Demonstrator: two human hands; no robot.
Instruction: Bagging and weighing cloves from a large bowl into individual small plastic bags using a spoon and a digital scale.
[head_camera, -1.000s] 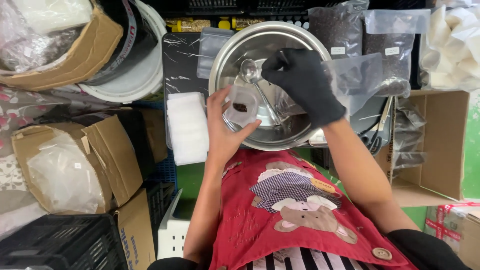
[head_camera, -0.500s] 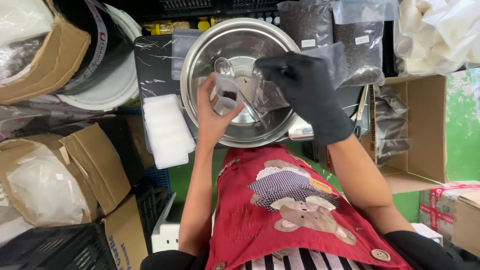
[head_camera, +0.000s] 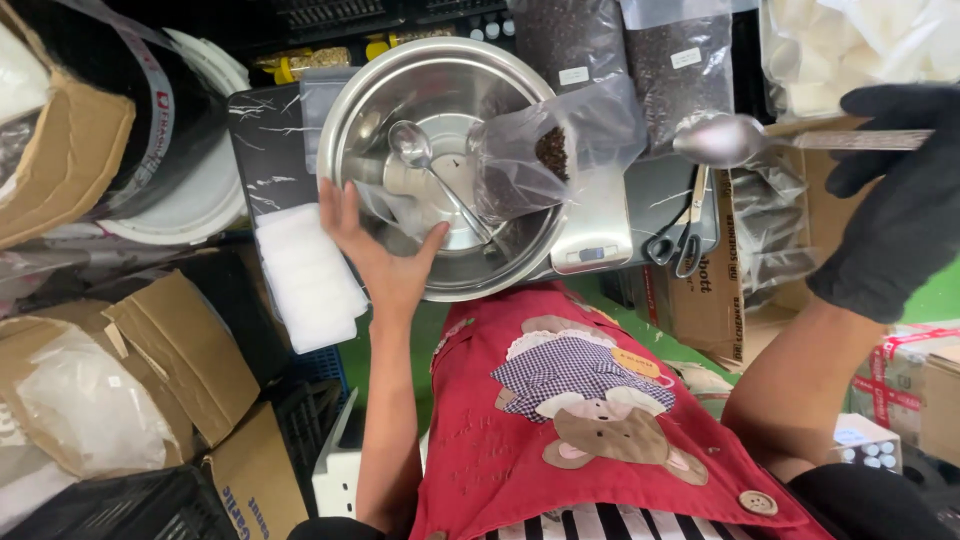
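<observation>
My bare left hand (head_camera: 385, 255) rests with fingers spread on the near rim of a large steel bowl (head_camera: 350, 120). It touches the edge of a clear plastic bag (head_camera: 530, 165) that lies in the bowl with dark granules inside. A metal spoon (head_camera: 415, 148) lies in the bowl beside the bag. My right hand (head_camera: 895, 195), in a black glove, is raised at the right and grips the handle of a second metal spoon (head_camera: 730, 140), held level over the boxes. The bowl stands on a digital scale (head_camera: 595, 240).
Bags of dark granules (head_camera: 690, 60) lie behind the bowl, and scissors (head_camera: 680, 235) lie right of the scale. A white foam pad (head_camera: 305, 275) sits left of the bowl. Cardboard boxes (head_camera: 175, 350) and a black crate (head_camera: 110, 505) crowd the left. I wear a red apron (head_camera: 570, 420).
My right hand left the bowl and swung far right with a spoon. My left hand let the small bag down into the bowl and opened on the rim.
</observation>
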